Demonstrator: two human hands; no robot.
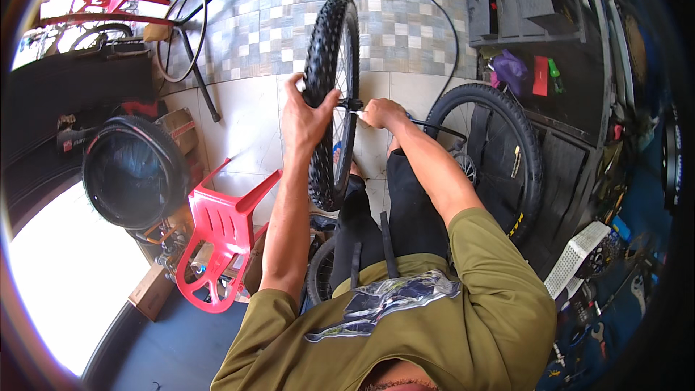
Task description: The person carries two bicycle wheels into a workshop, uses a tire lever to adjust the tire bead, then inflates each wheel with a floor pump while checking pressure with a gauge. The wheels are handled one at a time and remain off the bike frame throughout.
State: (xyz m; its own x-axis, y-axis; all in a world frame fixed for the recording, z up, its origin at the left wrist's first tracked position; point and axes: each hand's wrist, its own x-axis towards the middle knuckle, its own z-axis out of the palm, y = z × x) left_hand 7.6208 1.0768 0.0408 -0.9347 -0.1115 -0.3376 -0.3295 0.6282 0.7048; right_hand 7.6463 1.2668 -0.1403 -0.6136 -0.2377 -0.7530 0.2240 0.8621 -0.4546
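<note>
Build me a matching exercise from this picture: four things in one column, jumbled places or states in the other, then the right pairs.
1. Left hand
2. Right hand
3. Nearer red chair
4. White perforated basket

A. Lower right of the picture
B. Clasping the knobby tyre
C. Left of the left forearm
D. Curled, just right of the wheel's hub

Pairs: 1-B, 2-D, 3-C, 4-A

Ahead, open room is left over the tiled floor, but it is crossed by a curved black hose. In the middle, sideways passage is barred by the upright wheel. On the right, reach is blocked by a second wheel, set before a dark cabinet. On the left, a gap is offered over pale tiles until it is narrowed by a red chair and black tyres.
</note>
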